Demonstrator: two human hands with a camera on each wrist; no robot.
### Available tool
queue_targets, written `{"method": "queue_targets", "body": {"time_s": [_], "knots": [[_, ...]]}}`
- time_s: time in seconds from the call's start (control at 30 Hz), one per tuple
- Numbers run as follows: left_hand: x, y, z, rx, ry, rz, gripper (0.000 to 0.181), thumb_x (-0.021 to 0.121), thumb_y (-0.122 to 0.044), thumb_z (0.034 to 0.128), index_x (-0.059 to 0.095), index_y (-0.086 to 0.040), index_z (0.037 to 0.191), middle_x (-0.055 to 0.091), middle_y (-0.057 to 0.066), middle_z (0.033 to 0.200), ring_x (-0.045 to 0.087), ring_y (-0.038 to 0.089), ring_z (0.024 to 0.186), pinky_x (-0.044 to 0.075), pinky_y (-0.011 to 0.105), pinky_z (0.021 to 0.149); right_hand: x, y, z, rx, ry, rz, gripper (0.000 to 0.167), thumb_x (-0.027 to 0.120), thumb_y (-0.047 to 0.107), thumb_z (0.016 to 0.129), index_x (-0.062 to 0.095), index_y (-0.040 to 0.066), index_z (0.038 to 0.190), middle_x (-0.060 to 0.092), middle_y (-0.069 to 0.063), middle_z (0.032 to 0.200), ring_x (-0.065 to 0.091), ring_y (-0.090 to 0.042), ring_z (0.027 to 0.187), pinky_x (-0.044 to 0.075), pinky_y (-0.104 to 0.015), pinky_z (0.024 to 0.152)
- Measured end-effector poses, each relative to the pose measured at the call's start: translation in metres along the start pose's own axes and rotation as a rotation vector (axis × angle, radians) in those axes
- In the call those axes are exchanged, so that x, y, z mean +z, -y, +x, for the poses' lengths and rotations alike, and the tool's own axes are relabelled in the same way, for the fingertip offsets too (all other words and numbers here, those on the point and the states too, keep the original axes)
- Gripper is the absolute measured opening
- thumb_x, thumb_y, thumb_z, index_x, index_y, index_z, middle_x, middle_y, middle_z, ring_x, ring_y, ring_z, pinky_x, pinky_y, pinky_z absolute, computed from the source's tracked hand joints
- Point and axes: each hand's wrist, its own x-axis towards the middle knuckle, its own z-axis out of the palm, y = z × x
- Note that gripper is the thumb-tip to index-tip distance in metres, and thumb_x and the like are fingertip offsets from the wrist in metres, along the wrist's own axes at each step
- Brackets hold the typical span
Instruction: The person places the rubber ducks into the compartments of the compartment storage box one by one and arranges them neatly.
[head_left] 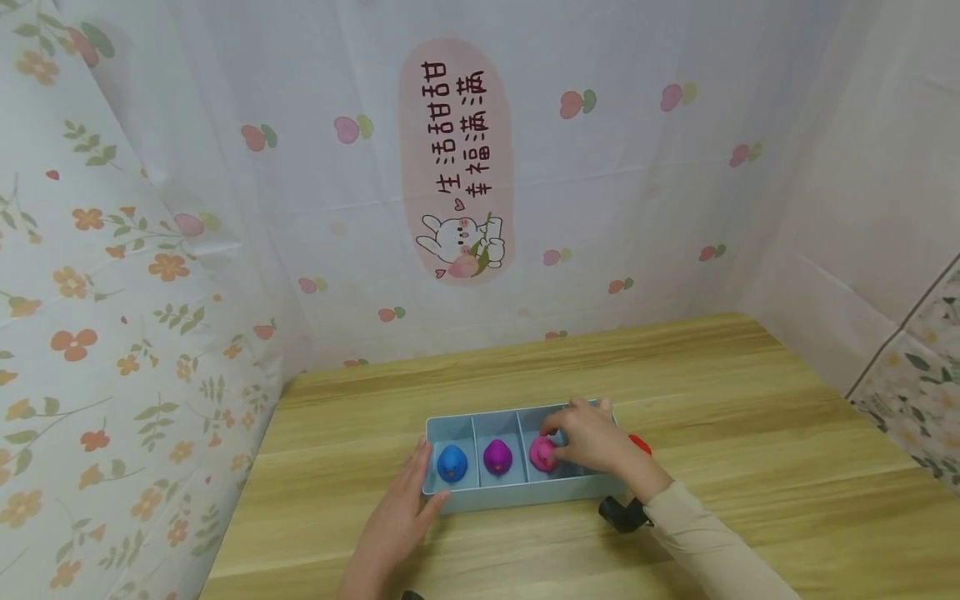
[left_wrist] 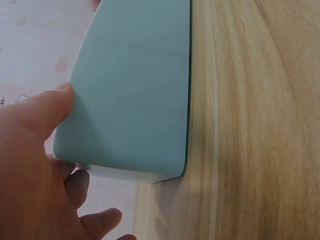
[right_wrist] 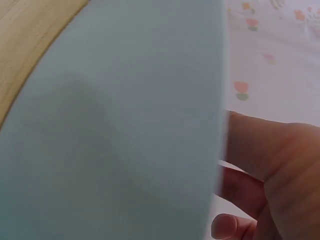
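A light blue tray (head_left: 517, 498) with dividers lies on the wooden table. Its leftmost compartment holds a blue toy duck (head_left: 452, 463), and the one beside it a purple toy duck (head_left: 497, 457). My right hand (head_left: 600, 437) reaches in from the right and pinches a pink toy duck (head_left: 542, 454) in the third compartment; in the right wrist view the tray wall hides the fingertips. At the left end, my left hand (head_left: 401, 512) rests against the tray, fingers along the end wall. Its thumb (left_wrist: 55, 105) touches the front rim in the left wrist view.
Part of a red object (head_left: 640, 444) shows behind my right wrist. A black device (head_left: 624, 514) sits at that wrist. The wooden table (head_left: 720, 375) meets a patterned white cloth (head_left: 330, 208) at the back and left.
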Motion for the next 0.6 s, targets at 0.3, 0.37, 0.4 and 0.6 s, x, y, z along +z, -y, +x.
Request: {"method": "queue_targets", "body": {"time_s": [0.3, 0.37, 0.4, 0.6], "knots": [[0.000, 0.000, 0.000, -0.001, 0.002, 0.006, 0.072, 0.053, -0.041, 0.0962, 0.022, -0.008, 0.152, 0.022, 0.013, 0.158, 0.027, 0.039, 0.142, 0.028, 0.055, 0.113, -0.018, -0.003, -0.005, 0.000, -0.066, 0.042, 0.023, 0.084, 0.022, 0.070, 0.076, 0.019, 0.091, 0.073, 0.009, 0.089, 0.049, -0.014, 0.082, 0.019, -0.043, 0.071], [0.000, 0.000, 0.000, -0.001, 0.003, 0.005, 0.072, 0.053, -0.040, 0.0962, 0.022, -0.007, 0.152, 0.022, 0.013, 0.158, 0.027, 0.039, 0.142, 0.028, 0.055, 0.113, -0.022, -0.005, -0.007, 0.010, -0.074, 0.062, 0.022, 0.084, 0.021, 0.070, 0.076, 0.019, 0.090, 0.073, 0.009, 0.087, 0.050, -0.015, 0.080, 0.018, -0.044, 0.072], [0.000, 0.000, 0.000, -0.002, 0.004, 0.005, 0.072, 0.053, -0.040, 0.0961, 0.022, -0.007, 0.152, 0.022, 0.013, 0.158, 0.027, 0.039, 0.142, 0.028, 0.055, 0.113, -0.024, -0.006, -0.008, 0.016, -0.077, 0.066, 0.022, 0.084, 0.021, 0.070, 0.076, 0.019, 0.090, 0.073, 0.009, 0.087, 0.049, -0.015, 0.080, 0.018, -0.044, 0.072], [0.000, 0.000, 0.000, 0.003, -0.001, 0.011, 0.071, 0.053, -0.039, 0.0962, 0.023, -0.007, 0.152, 0.022, 0.012, 0.158, 0.027, 0.039, 0.141, 0.028, 0.055, 0.113, -0.033, -0.016, -0.015, 0.041, -0.108, 0.065, 0.020, 0.084, 0.023, 0.070, 0.076, 0.020, 0.088, 0.073, 0.009, 0.092, 0.052, -0.018, 0.083, 0.016, -0.044, 0.070]]}}
